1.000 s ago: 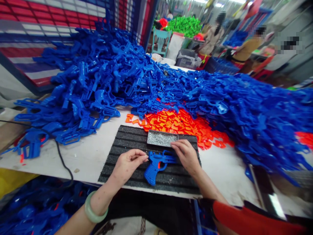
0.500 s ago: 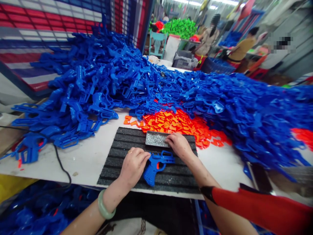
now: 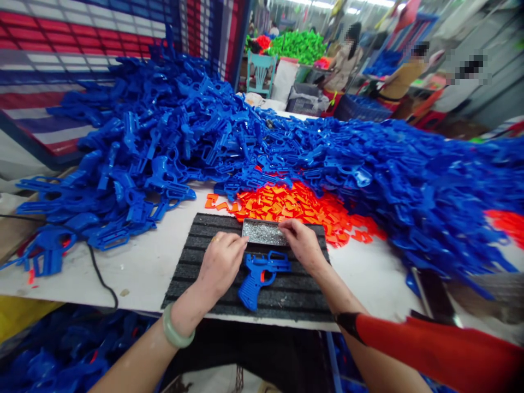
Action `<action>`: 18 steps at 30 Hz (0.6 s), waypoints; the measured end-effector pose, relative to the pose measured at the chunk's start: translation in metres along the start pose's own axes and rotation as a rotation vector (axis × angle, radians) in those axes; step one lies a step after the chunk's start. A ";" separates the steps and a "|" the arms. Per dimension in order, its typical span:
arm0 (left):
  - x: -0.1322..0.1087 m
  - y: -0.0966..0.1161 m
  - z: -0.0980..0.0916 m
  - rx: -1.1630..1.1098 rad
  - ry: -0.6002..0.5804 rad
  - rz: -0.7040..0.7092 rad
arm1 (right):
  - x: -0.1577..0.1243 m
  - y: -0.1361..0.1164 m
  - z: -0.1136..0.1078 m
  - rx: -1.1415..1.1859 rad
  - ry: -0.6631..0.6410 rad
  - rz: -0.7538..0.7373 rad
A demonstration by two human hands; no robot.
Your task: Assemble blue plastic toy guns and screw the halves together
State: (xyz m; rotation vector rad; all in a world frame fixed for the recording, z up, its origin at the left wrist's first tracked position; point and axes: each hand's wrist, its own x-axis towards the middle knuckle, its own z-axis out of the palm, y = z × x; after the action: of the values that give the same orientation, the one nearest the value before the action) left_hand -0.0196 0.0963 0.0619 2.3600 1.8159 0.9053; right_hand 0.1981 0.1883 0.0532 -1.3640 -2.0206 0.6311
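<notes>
- My left hand's fingers (image 3: 239,241) sit close together at the near left corner of the tray, and my right hand's fingers (image 3: 285,226) lie together at its right end. Whether either hand pinches something small is too hard to tell from this view.
- My left hand (image 3: 221,265) wears one gold ring (image 3: 215,238), with one pale green bangle (image 3: 178,327) on the wrist; my right hand (image 3: 301,245) leads back to one red sleeve (image 3: 429,346).
- One metal tray (image 3: 264,232) of small silver parts, too many to count, lies at the far edge of the mat, touching both hands.
- One blue plastic toy gun frame (image 3: 257,278) lies flat on the mat, just nearer than the tray and between my hands, its grip toward me.
- One ribbed black mat (image 3: 196,284) lies at the near edge of the white table (image 3: 61,278).
- Beyond the mat is one heap of orange plastic pieces (image 3: 290,210), and one huge heap of blue gun frames (image 3: 368,164) spreads left and right across the table.
- One black cable (image 3: 98,278) crosses the table on the left.
- Far right, three co-workers (image 3: 403,76) sit at other benches.
</notes>
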 end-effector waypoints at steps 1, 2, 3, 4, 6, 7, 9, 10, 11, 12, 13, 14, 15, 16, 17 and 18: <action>0.012 0.000 -0.001 0.062 -0.066 -0.019 | 0.000 -0.002 0.000 0.056 0.019 0.023; 0.024 0.001 -0.001 0.127 -0.151 -0.033 | 0.001 -0.004 -0.001 0.127 0.031 0.058; 0.035 0.002 0.000 0.183 -0.231 -0.043 | 0.001 -0.006 -0.002 0.211 0.037 0.105; 0.046 0.004 0.002 0.218 -0.282 -0.051 | 0.000 -0.009 -0.003 0.302 0.037 0.162; 0.063 0.008 0.006 0.252 -0.331 -0.073 | -0.005 -0.011 -0.007 0.475 0.028 0.275; 0.069 0.009 0.009 0.257 -0.336 -0.086 | -0.010 -0.011 -0.010 0.557 0.022 0.326; 0.075 0.011 0.013 0.266 -0.361 -0.103 | -0.021 -0.009 -0.015 0.703 0.013 0.414; 0.077 0.011 0.014 0.266 -0.372 -0.104 | -0.028 -0.007 -0.017 0.758 0.005 0.447; 0.077 0.011 0.015 0.265 -0.379 -0.102 | -0.035 -0.005 -0.019 0.795 -0.001 0.470; 0.077 0.010 0.016 0.263 -0.382 -0.098 | -0.042 -0.003 -0.021 0.815 -0.001 0.484; 0.076 0.010 0.016 0.260 -0.382 -0.095 | -0.049 -0.001 -0.021 0.816 0.005 0.490; 0.076 0.009 0.017 0.257 -0.379 -0.095 | -0.055 0.000 -0.021 0.801 0.016 0.491; 0.075 0.008 0.017 0.253 -0.375 -0.097 | -0.060 0.001 -0.021 0.773 0.031 0.492; 0.075 0.007 0.018 0.248 -0.368 -0.099 | -0.065 0.002 -0.020 0.737 0.048 0.493; 0.074 0.007 0.018 0.243 -0.361 -0.100 | -0.069 0.003 -0.018 0.692 0.062 0.496; 0.074 0.007 0.018 0.239 -0.351 -0.100 | -0.073 0.004 -0.016 0.635 0.072 0.493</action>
State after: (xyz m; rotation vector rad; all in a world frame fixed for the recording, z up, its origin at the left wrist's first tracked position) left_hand 0.0062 0.1658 0.0807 2.3397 1.9575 0.2509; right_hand 0.2327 0.1227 0.0457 -1.4373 -1.2434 1.2858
